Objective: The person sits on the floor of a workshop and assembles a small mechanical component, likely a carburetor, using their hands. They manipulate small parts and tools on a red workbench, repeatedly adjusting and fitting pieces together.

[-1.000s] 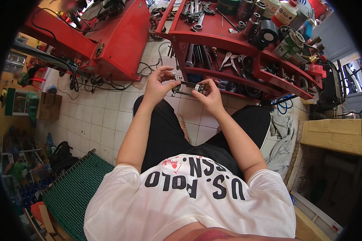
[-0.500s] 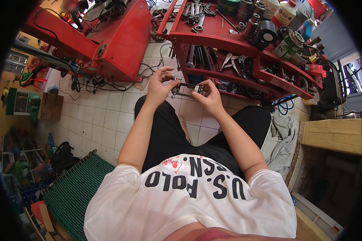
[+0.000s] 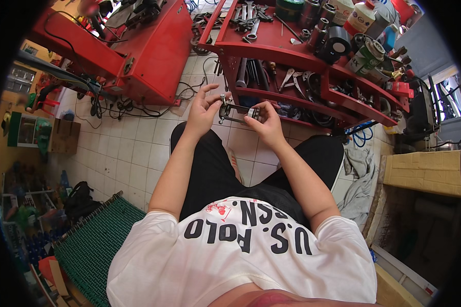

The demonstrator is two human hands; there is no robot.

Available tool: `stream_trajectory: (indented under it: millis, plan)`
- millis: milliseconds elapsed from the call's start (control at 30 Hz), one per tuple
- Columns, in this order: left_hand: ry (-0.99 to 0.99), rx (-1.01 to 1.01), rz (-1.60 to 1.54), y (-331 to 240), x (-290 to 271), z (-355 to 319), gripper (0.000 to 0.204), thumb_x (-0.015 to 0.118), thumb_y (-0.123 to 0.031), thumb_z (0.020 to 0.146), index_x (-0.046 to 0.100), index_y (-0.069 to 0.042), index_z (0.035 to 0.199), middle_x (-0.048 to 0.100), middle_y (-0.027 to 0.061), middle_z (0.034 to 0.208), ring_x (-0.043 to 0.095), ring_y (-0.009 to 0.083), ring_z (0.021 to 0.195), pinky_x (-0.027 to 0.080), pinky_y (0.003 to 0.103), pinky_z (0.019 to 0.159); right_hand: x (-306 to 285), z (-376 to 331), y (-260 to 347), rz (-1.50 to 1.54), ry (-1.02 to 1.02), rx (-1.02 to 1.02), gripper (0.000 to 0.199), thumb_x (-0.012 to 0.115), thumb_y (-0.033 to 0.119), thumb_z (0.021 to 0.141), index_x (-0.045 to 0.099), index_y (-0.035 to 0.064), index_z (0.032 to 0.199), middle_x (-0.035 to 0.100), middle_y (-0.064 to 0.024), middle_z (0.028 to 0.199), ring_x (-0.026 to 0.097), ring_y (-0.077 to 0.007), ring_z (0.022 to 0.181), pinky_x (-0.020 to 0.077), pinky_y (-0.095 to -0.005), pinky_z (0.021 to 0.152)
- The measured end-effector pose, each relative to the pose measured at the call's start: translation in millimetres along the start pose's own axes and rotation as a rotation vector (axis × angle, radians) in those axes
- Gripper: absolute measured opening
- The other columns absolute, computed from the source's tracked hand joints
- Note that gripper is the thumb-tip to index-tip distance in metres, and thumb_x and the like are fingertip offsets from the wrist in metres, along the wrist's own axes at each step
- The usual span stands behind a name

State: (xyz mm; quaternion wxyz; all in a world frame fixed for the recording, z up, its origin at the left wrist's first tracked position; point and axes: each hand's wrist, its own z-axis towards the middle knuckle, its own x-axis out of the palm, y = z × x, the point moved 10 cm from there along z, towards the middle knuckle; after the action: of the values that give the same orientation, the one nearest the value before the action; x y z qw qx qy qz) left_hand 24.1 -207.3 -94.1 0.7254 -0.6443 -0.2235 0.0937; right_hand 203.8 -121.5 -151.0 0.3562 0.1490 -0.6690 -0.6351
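While right fingers (image 3: 264,106) pinch a metal frame (image 3: 226,109), left fingers (image 3: 207,90) spread beside it, tiled floor (image 3: 242,140) beneath; red cart edge (image 3: 271,51) beyond

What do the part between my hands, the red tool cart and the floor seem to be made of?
The part looks like metal, dark with brighter ends; too small to tell which metal. The tool cart seems painted sheet metal: glossy red, thin-edged panels. The floor is probably glazed ceramic: pale tiles, slight sheen.
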Motion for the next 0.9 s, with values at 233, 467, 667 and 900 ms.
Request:
stream_trajectory:
  millis: [233, 467, 667, 900]
  plan:
    - [-0.017, 0.143, 0.423, -3, -10, 2, 0.059, 0.080, -0.004, 0.086, 0.048, -0.005, 0.136, 0.071, 0.0090, 0.110, 0.065, 0.0163, 0.109, 0.049, 0.034, 0.098, 2, -2, 4, -0.021, 0.011, -0.011, 0.040, 0.082, 0.008, 0.086, 0.055, -0.0010, 0.114, 0.065, -0.0057, 0.099, 0.065, -0.0096, 0.090, 0.0542, -0.0253, 0.078]
    - [0.021, 0.171, 0.210, -14, 1, 0, 0.057, 0.083, -0.011, 0.085, 0.052, -0.006, 0.132, 0.073, 0.0081, 0.108, 0.067, 0.0173, 0.103, 0.050, 0.033, 0.096, 1, -1, 5, 0.004, 0.002, -0.022, 0.039, 0.081, 0.007, 0.086, 0.055, -0.0009, 0.113, 0.065, -0.0058, 0.099, 0.066, -0.0098, 0.089, 0.0543, -0.0251, 0.077]
    - [0.020, 0.114, 0.433, -4, -8, 1, 0.052, 0.075, -0.006, 0.089, 0.049, -0.006, 0.135, 0.072, 0.0108, 0.120, 0.065, 0.0180, 0.111, 0.048, 0.035, 0.100, 3, -1, 3, -0.010, 0.018, -0.009, 0.039, 0.081, 0.007, 0.087, 0.055, -0.0008, 0.114, 0.065, -0.0058, 0.099, 0.066, -0.0099, 0.089, 0.0546, -0.0256, 0.077]
    - [0.036, 0.230, 0.299, -21, 3, -3, 0.054, 0.073, -0.002, 0.090, 0.048, -0.005, 0.138, 0.072, 0.0121, 0.117, 0.065, 0.0160, 0.112, 0.048, 0.033, 0.100, 1, -1, 5, -0.009, -0.004, -0.024, 0.039, 0.082, 0.008, 0.086, 0.055, -0.0008, 0.114, 0.066, -0.0057, 0.097, 0.065, -0.0092, 0.086, 0.0538, -0.0248, 0.077]
